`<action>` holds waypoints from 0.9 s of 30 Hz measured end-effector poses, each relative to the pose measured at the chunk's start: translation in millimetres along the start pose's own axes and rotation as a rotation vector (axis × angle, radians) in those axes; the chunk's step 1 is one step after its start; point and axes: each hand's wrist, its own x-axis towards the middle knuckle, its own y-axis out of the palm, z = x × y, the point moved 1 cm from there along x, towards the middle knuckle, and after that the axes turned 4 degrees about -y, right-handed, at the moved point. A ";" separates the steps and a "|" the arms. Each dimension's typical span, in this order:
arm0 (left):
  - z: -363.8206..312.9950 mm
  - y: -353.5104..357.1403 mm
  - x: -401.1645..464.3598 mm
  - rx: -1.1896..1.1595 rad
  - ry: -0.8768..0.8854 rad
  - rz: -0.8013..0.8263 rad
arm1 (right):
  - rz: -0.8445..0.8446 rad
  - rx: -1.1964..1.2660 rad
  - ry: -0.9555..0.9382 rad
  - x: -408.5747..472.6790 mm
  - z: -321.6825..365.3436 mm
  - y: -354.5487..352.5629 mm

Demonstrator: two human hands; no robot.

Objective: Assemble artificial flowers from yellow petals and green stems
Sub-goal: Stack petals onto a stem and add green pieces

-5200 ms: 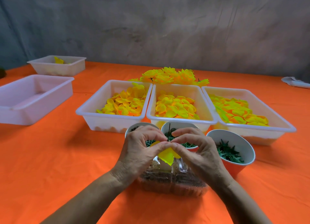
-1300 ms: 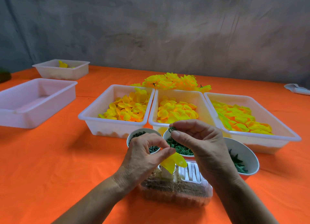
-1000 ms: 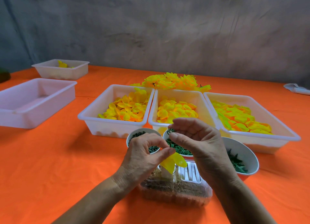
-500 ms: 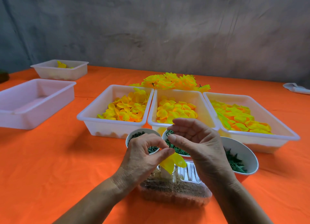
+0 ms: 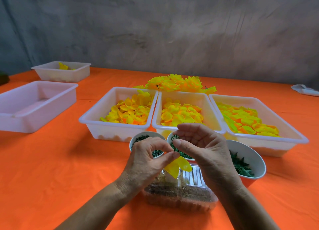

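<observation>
Yellow petals (image 5: 177,166) are pinched between the thumb and forefinger of the left hand (image 5: 146,162), hanging below the fingertips just above a clear plastic container (image 5: 179,193) at the near table edge. The right hand (image 5: 203,148) is raised just beside the left, palm turned inward, fingers loosely curved and slightly spread. A small green piece (image 5: 174,137) shows at its fingertips; whether it is gripped or merely lies in the cup behind cannot be told.

Three white cups stand just beyond the hands: the left cup (image 5: 138,140) and the middle cup (image 5: 170,138) hold dark green stem parts, and the right cup (image 5: 253,155) holds green leaf-like pieces.

Behind them sit three white trays side by side, touching: left tray (image 5: 96,119), middle tray (image 5: 156,119) and right tray (image 5: 293,131), each holding loose yellow-orange petals. A heap of finished yellow flowers (image 5: 176,83) lies behind the trays.

To the far left are a large white tub (image 5: 34,119) and a smaller tub (image 5: 57,74) with a few yellow pieces inside. A white cloth (image 5: 305,90) lies at the far right.

The surface is a table under an orange cloth (image 5: 51,169). The backdrop is a mottled grey wall (image 5: 172,31).
</observation>
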 end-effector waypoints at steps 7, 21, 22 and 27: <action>4.3 -0.1 -1.3 0.016 0.014 -0.007 | 0.030 -0.059 0.045 -3.3 -5.4 -3.9; 12.6 -9.6 -3.4 -0.046 -0.076 0.058 | 0.058 -0.185 0.114 -9.3 -17.8 -10.6; 12.8 -10.1 -3.5 -0.043 -0.079 0.057 | 0.065 -0.194 0.112 -9.4 -17.3 -10.6; 10.3 -9.6 -3.6 -0.036 -0.069 0.065 | 0.093 -0.380 0.044 -9.4 -12.7 -11.7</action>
